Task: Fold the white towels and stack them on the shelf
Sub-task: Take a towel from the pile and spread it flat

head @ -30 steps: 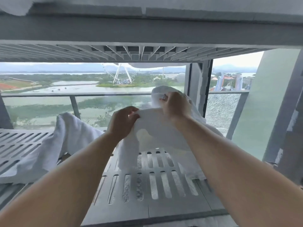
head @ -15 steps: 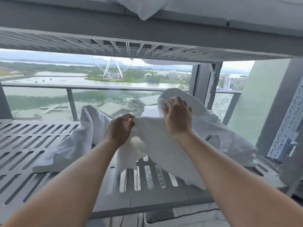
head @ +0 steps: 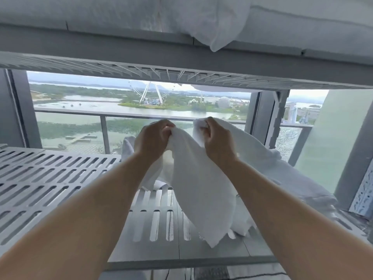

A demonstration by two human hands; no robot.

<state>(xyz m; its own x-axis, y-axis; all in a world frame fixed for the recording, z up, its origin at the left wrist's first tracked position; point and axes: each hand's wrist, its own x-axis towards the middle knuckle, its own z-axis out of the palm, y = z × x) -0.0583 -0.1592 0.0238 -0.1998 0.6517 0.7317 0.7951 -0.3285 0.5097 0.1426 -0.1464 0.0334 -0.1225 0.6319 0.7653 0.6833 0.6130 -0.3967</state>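
1. The left hand [head: 154, 138] is raised above the grey slotted metal shelf [head: 50, 178]. Its grip is clamped on the upper edge of a white terry-cloth towel [head: 201, 188], with the fingers curled over the bunched cloth.
2. The right hand [head: 217, 139] is just beside it at about the same height. Its grip is closed on the same edge, and a tuft of cloth sticks up above the knuckles.
3. The towel sags a little between the two hands. Its main body falls toward the viewer in a long, tapering drape over the right half of the shelf.
4. The lowest corner of the towel reaches down near the shelf's front edge. I cannot tell whether it touches the surface.
5. A crumpled heap of white towels [head: 292, 178] lies on the right part of the shelf, behind and beside the held towel. It runs out toward the perforated grey upright [head: 363, 195].
6. A further fold of white cloth [head: 128, 146] stands up just behind the left wrist.
7. The grey upper shelf [head: 181, 63] spans the view overhead. It carries pale folded linen [head: 212, 21], one corner of which hangs over its front edge.
8. Behind the shelf is a window with a glass balustrade [head: 70, 128]. Beyond it lie water, green land, a white Ferris wheel [head: 150, 93] and a white dome [head: 224, 102].
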